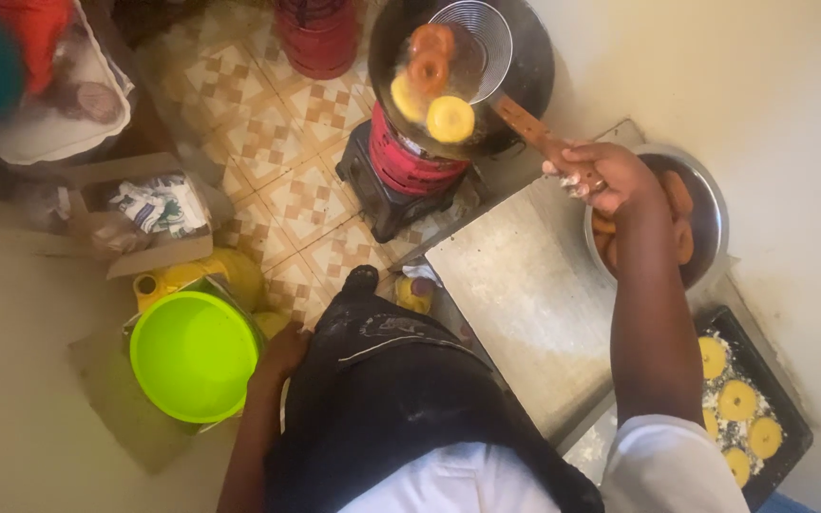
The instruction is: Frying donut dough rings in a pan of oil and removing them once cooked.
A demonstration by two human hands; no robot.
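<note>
My right hand point(603, 176) grips the wooden handle of a wire skimmer point(475, 38) that reaches into a black frying pan point(525, 76). Doughnut rings point(429, 68) float in the pan's oil, two browned and two pale yellow ones point(450, 119). The pan sits on a red and black charcoal stove point(401, 171) on the tiled floor. My left hand point(282, 350) rests by my thigh, beside a lime green bowl point(194, 354); its fingers are partly hidden.
A steel bowl point(705, 204) of fried brown doughnuts sits under my right wrist. A black tray point(772, 418) holds several raw yellow rings on flour. A metal sheet point(525, 285) lies between. A cardboard box point(149, 214), yellow jug point(149, 283) and red container point(315, 38) stand around.
</note>
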